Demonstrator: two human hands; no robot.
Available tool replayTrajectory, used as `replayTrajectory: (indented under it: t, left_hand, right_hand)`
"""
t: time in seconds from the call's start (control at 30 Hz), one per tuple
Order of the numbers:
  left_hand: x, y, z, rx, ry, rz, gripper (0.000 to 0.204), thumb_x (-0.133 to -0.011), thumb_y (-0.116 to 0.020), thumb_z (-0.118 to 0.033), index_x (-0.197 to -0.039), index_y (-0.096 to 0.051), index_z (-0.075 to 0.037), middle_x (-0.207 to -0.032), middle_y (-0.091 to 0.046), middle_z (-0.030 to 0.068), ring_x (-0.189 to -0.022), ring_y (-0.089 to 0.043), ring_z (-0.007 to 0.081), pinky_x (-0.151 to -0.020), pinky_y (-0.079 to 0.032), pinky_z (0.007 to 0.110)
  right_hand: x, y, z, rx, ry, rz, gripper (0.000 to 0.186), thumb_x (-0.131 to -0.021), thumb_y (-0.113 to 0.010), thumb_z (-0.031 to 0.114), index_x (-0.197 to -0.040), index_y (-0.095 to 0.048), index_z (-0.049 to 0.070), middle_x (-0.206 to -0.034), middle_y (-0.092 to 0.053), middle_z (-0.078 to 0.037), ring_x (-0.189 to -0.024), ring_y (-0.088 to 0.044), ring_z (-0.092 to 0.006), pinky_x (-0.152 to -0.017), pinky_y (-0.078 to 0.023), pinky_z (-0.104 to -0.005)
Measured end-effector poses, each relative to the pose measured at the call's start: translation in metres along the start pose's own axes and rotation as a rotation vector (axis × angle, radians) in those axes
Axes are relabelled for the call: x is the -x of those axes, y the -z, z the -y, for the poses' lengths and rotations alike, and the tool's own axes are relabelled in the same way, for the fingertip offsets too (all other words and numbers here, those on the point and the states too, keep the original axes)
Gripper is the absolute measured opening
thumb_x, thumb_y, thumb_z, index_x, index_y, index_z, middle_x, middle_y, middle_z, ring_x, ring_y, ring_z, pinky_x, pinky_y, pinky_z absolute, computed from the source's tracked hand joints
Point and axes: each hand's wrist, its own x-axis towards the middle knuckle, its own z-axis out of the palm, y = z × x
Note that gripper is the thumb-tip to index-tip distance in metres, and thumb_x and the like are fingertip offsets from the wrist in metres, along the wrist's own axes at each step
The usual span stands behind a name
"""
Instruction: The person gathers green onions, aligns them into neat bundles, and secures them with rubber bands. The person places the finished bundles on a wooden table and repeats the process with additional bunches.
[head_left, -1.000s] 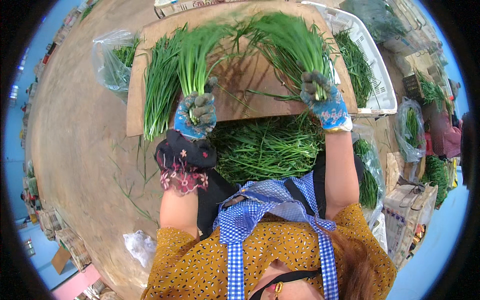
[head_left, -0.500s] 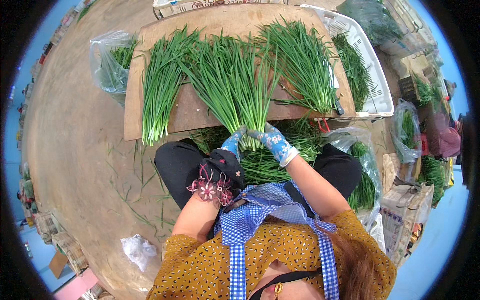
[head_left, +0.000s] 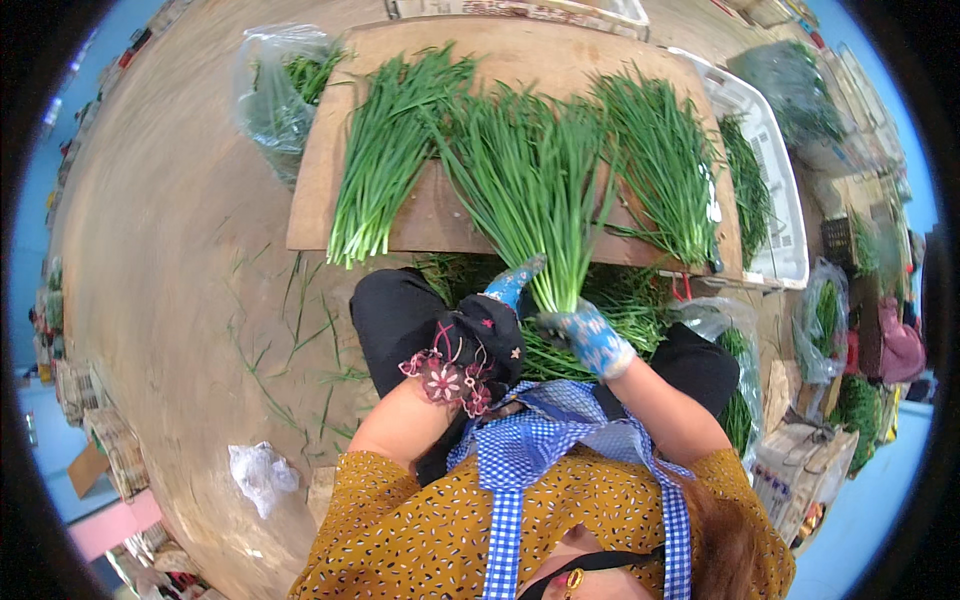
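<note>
Now the left hand is touching the middle green bunch, the right hand its pale stem ends. Whether either is gripping, I cannot tell.

The middle bunch of slender greens fans over the board, pale stems gathered beyond its edge.

The top edge truncates the far crate; a black cuff conceals the left hand at the wrist; the board overlaps loose greens.
</note>
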Motion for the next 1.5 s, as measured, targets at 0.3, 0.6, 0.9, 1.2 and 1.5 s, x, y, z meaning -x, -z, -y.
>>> replayTrajectory:
  t: [0.3,0.6,0.9,1.2,1.5]
  left_hand:
    - [0.018,0.003,-0.119,-0.56,-0.608,0.232,0.039,-0.086,-0.056,-0.006,-0.124,-0.05,-0.005,-0.126,-0.052,0.0112,-0.113,-0.052,0.0201,-0.095,-0.043,0.035]
    - [0.023,0.12,-0.262,-0.964,-0.673,-0.111,0.083,-0.084,-0.064,-0.026,-0.14,-0.011,0.005,-0.138,-0.034,0.022,-0.128,-0.036,0.0291,-0.106,-0.032,0.034]
    - [0.006,0.128,-0.216,-1.708,-0.038,-0.941,0.135,-0.05,-0.08,-0.058,-0.143,-0.001,-0.001,-0.144,-0.018,0.0279,-0.132,-0.026,0.0391,-0.108,-0.026,0.038]
    - [-0.006,0.158,-0.202,-2.13,-0.255,-0.825,0.108,-0.068,-0.067,-0.054,-0.143,-0.009,-0.003,-0.144,-0.024,0.0205,-0.129,-0.031,0.036,-0.104,-0.03,0.042]
    - [0.028,0.112,-0.203,-1.661,-0.576,-0.493,0.078,-0.066,-0.076,-0.019,-0.132,-0.038,-0.004,-0.128,-0.051,0.0073,-0.117,-0.047,0.0241,-0.105,-0.029,0.032]
  right_hand:
    - [0.001,-0.079,0.066,-0.467,0.522,0.047,0.04,-0.078,-0.065,0.001,-0.116,-0.051,0.001,-0.107,-0.062,-0.008,-0.095,-0.059,-0.0158,-0.083,-0.047,-0.0288]
    - [-0.15,-0.226,0.107,-0.501,0.221,0.048,0.034,-0.08,-0.063,0.012,-0.111,-0.054,0.002,-0.1,-0.065,-0.01,-0.089,-0.062,-0.0229,-0.076,-0.049,-0.0331]
    - [-0.151,-0.152,0.118,-0.053,0.064,0.645,0.025,-0.084,-0.061,0.025,-0.098,-0.063,0.004,-0.083,-0.064,-0.007,-0.076,-0.06,-0.0145,-0.062,-0.049,-0.0294]
    - [-0.186,-0.049,0.113,1.122,0.748,-0.635,0.047,-0.071,-0.067,0.035,-0.108,-0.058,0.007,-0.103,-0.062,-0.017,-0.096,-0.06,-0.0309,-0.082,-0.048,-0.0402]
    - [-0.08,-0.023,-0.053,1.217,1.1,0.252,0.025,-0.073,-0.061,0.013,-0.097,-0.065,0.01,-0.091,-0.064,-0.012,-0.085,-0.061,-0.0277,-0.074,-0.049,-0.0379]
